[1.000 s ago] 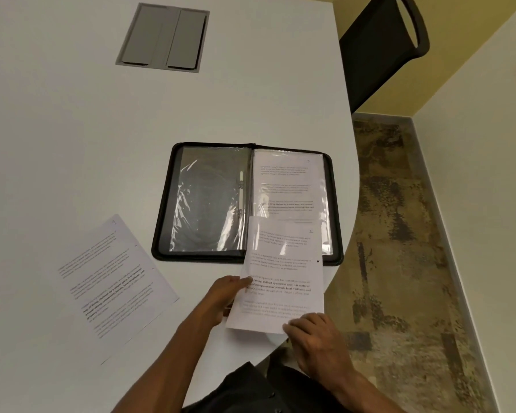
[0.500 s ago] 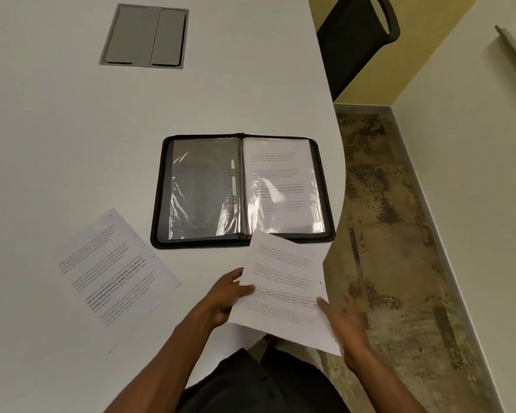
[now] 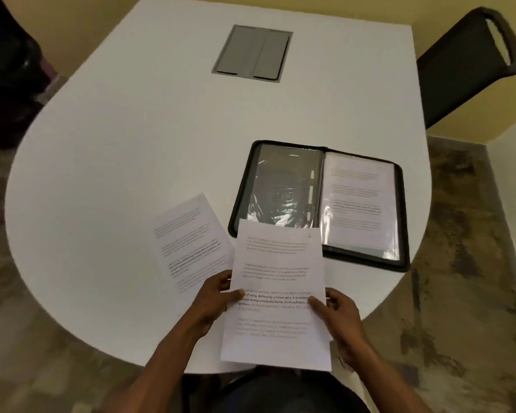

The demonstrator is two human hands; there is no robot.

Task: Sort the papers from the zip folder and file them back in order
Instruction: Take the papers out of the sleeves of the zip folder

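Paper is what we count first: three printed sheets in view. One, the held sheet (image 3: 277,293), is up off the white table (image 3: 131,159) at its near edge, our left hand (image 3: 213,299) pinching its left edge with the thumb on the printed face and the fingers behind, our right hand (image 3: 337,314) gripping the right edge the same way, thumb on top. Its long axis runs near to far, top edge pointing away from us and overlapping the near left corner of the zip folder (image 3: 319,204). The second, a loose sheet (image 3: 188,239), lies flat on the table just left of the held one, its long axis tilted so the top leans far-left. The third, a filed sheet (image 3: 358,201), sits inside the clear sleeve on the folder's right half, long axis near to far. There is one folder, open flat at the table's right side, its left sleeve showing only dark plastic. One grey hatch (image 3: 252,53) sits in the far tabletop, and one black chair (image 3: 471,64) stands at the far right.
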